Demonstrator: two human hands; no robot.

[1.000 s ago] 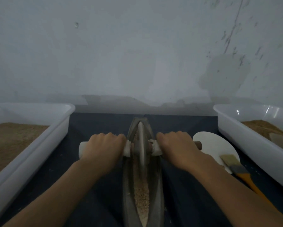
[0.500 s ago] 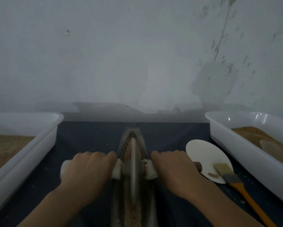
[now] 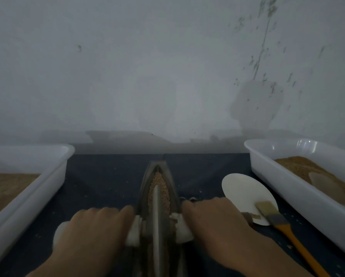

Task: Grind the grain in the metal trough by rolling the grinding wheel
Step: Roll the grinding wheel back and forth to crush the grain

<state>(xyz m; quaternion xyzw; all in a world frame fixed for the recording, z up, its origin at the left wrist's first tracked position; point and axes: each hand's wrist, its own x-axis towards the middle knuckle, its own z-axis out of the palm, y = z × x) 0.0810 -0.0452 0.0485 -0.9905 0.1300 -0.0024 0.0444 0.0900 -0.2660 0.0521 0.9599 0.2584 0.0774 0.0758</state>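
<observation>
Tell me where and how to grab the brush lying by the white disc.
Take the brush by its orange handle, coming from above on the near right. The handle lies flat and bare on the dark mat, while the bristles rest on the white disc.

Your left hand point(image 3: 93, 228): knuckles up, fingers curled over | your right hand point(image 3: 213, 220): same, curled | both forearms reach forward, roughly parallel, wrists low
</observation>
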